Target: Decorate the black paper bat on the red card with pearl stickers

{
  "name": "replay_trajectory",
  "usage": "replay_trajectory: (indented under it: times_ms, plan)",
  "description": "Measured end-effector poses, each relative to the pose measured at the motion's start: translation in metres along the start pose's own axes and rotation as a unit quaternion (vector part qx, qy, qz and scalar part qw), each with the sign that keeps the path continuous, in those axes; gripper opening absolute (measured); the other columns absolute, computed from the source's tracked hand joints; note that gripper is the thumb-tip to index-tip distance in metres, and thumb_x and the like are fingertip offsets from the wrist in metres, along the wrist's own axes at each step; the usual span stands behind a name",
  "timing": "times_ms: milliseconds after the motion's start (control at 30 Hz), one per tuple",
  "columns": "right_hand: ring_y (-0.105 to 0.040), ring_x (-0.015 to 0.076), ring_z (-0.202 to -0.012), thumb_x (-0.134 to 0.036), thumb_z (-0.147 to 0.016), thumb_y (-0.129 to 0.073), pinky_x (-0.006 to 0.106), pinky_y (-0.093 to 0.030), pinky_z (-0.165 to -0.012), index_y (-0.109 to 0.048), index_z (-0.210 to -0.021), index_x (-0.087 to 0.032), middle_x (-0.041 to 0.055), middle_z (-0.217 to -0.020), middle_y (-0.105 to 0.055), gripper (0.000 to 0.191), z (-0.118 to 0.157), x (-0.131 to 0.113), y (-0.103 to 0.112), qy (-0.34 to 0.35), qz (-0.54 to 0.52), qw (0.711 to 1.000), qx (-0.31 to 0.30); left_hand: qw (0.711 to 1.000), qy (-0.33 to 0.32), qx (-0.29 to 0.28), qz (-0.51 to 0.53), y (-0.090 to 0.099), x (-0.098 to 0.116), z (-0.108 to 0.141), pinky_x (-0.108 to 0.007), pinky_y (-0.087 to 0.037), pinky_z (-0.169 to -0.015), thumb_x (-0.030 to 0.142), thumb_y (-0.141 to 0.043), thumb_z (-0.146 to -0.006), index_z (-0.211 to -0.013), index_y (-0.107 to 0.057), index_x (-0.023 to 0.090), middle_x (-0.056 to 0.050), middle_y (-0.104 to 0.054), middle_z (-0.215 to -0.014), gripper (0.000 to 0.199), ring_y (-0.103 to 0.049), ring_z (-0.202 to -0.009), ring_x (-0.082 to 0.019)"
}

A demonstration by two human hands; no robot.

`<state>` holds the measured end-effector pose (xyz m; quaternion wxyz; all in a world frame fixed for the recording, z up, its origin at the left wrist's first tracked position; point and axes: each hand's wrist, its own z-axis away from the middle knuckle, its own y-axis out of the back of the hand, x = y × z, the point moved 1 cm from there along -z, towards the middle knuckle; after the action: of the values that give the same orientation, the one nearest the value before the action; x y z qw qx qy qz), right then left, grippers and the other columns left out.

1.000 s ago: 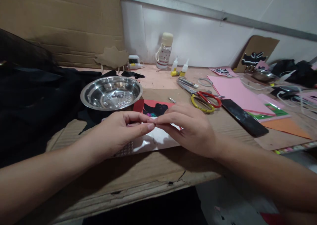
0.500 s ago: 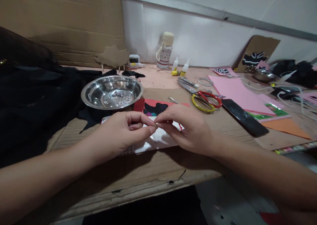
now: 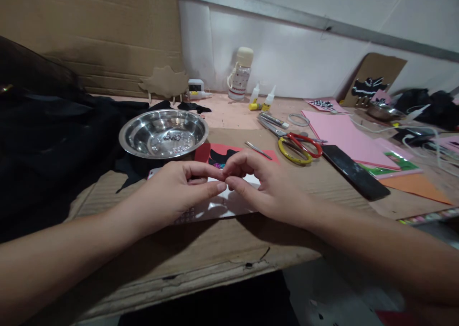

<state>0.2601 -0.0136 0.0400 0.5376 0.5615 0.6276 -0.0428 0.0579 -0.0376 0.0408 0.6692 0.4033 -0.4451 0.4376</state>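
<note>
My left hand point(image 3: 186, 185) and my right hand point(image 3: 260, 180) meet fingertip to fingertip, both pinched closed. Whatever sits between the fingertips is too small to name. Below them lies a shiny white sheet point(image 3: 211, 210) with rows of small clear gems at its left end. Behind the hands, a red card point(image 3: 202, 153) carries a black cut-out shape point(image 3: 218, 156) with glittering pink and blue gems, partly hidden by my right hand. Tweezers point(image 3: 258, 149) rest on the red card's right side.
A steel bowl point(image 3: 131, 143) with small gems stands behind my left hand. Scissors point(image 3: 294, 146), a phone point(image 3: 353, 170) and pink sheets point(image 3: 342, 135) lie to the right. Glue bottles point(image 3: 267, 101) and a drinking bottle point(image 3: 240, 75) stand at the back. Black cloth point(image 3: 46, 158) covers the left.
My right hand's fingers have curled and its index finger is more bent, uncovering more of the tweezers. My left hand stays nearly in place. The view has shifted very slightly.
</note>
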Motion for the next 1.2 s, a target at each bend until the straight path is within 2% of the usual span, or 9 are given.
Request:
replay_trajectory:
  times_ms: [200, 333, 467, 667, 800, 1033, 1133, 1200]
  plan:
    - [-0.069, 0.0127, -0.085, -0.015, -0.101, -0.058, 0.027, -0.056, -0.075, -0.059, -0.108, -0.020, 0.0020, -0.097, -0.070, 0.009, 0.002, 0.002, -0.002, -0.009, -0.080, 0.997, -0.007, 1.000, -0.011, 0.009, -0.001, -0.001, 0.000, -0.001, -0.023, -0.046, -0.058, 0.049, -0.084, -0.071, -0.081, -0.079, 0.023, 0.001, -0.077, -0.074, 0.028, -0.065, -0.064, -0.016]
    - [-0.070, 0.0119, -0.084, -0.014, -0.102, -0.056, 0.026, -0.057, -0.074, -0.059, -0.108, -0.020, 0.0020, -0.099, -0.069, 0.009, 0.002, 0.002, -0.003, -0.018, -0.110, 0.994, -0.010, 1.000, -0.016, -0.005, -0.004, 0.001, -0.001, -0.002, -0.022, -0.042, -0.056, 0.056, -0.083, -0.074, -0.086, -0.080, 0.023, 0.001, -0.076, -0.074, 0.035, -0.059, -0.061, -0.014]
    - [-0.071, 0.0115, -0.085, -0.013, -0.101, -0.057, 0.026, -0.058, -0.076, -0.059, -0.108, -0.020, 0.0022, -0.100, -0.070, 0.010, 0.002, 0.002, -0.002, 0.002, -0.103, 0.995, -0.001, 0.999, -0.026, 0.015, -0.031, 0.004, -0.004, -0.003, -0.023, -0.042, -0.058, 0.062, -0.081, -0.077, -0.093, -0.082, 0.025, 0.000, -0.077, -0.078, 0.041, -0.060, -0.064, -0.014]
    - [-0.069, 0.0121, -0.081, -0.013, -0.097, -0.066, 0.025, -0.058, -0.074, -0.062, -0.100, -0.020, 0.0009, -0.091, -0.073, 0.008, 0.002, 0.001, 0.000, 0.051, 0.005, 0.997, 0.049, 0.995, -0.028, 0.064, -0.069, 0.005, -0.005, -0.002, -0.028, -0.046, -0.066, 0.066, -0.082, -0.074, -0.092, -0.084, 0.026, -0.002, -0.081, -0.085, 0.045, -0.065, -0.074, -0.020]
    - [-0.069, 0.0122, -0.075, -0.012, -0.096, -0.067, 0.023, -0.055, -0.069, -0.066, -0.097, -0.019, 0.0006, -0.086, -0.075, 0.007, 0.000, 0.001, 0.003, 0.090, 0.093, 0.989, 0.068, 0.992, -0.039, 0.073, -0.091, 0.006, -0.005, -0.002, -0.029, -0.048, -0.068, 0.068, -0.081, -0.075, -0.096, -0.085, 0.029, -0.001, -0.082, -0.088, 0.045, -0.067, -0.078, -0.021]
    - [-0.069, 0.0150, -0.075, -0.015, -0.098, -0.066, 0.028, -0.053, -0.072, -0.068, -0.096, -0.019, 0.0032, -0.088, -0.078, 0.005, -0.001, 0.012, 0.004, 0.157, 0.243, 0.951, 0.108, 0.995, -0.062, 0.033, -0.067, 0.005, -0.004, 0.001, -0.029, -0.051, -0.071, 0.060, -0.078, -0.083, -0.116, -0.083, 0.032, 0.000, -0.084, -0.100, 0.043, -0.071, -0.084, -0.022]
    - [-0.069, 0.0159, -0.077, -0.015, -0.099, -0.063, 0.029, -0.052, -0.074, -0.069, -0.096, -0.018, 0.0043, -0.088, -0.079, 0.007, -0.001, 0.013, 0.004, 0.168, 0.268, 0.942, 0.113, 0.998, -0.059, 0.009, -0.034, 0.003, -0.004, 0.001, -0.029, -0.053, -0.072, 0.057, -0.078, -0.084, -0.119, -0.082, 0.032, 0.000, -0.084, -0.102, 0.043, -0.072, -0.084, -0.021]
    - [-0.069, 0.0156, -0.076, -0.015, -0.098, -0.062, 0.029, -0.052, -0.072, -0.069, -0.094, -0.018, 0.0040, -0.087, -0.079, 0.009, -0.001, 0.011, 0.005, 0.160, 0.257, 0.947, 0.111, 0.998, -0.058, 0.007, -0.028, 0.002, -0.004, 0.001, -0.027, -0.052, -0.069, 0.055, -0.078, -0.084, -0.115, -0.083, 0.032, 0.000, -0.084, -0.099, 0.038, -0.070, -0.079, -0.019]
